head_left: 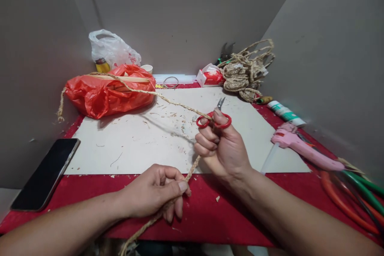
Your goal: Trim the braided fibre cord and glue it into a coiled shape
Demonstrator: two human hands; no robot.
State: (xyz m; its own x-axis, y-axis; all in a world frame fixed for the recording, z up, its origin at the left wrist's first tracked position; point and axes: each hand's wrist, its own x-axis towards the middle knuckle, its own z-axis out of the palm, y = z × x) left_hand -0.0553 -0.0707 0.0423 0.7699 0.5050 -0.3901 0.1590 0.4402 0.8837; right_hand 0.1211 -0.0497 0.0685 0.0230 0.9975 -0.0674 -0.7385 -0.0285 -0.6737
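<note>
My left hand is closed, pinching a braided jute rope near the table's front edge. The rope runs from below the table, up through that hand, through my right hand, then across the white board to the red plastic bag. My right hand is closed on small red-handled scissors, thumb in one loop, and its fingers also hold the rope. The scissor blades point up and away from me, and I cannot tell whether they are apart.
A black phone lies at the left. A white plastic bag and a cup stand behind the red bag. Coiled jute pieces pile at back right. A pink glue gun, a glue tube and coloured hoops lie right.
</note>
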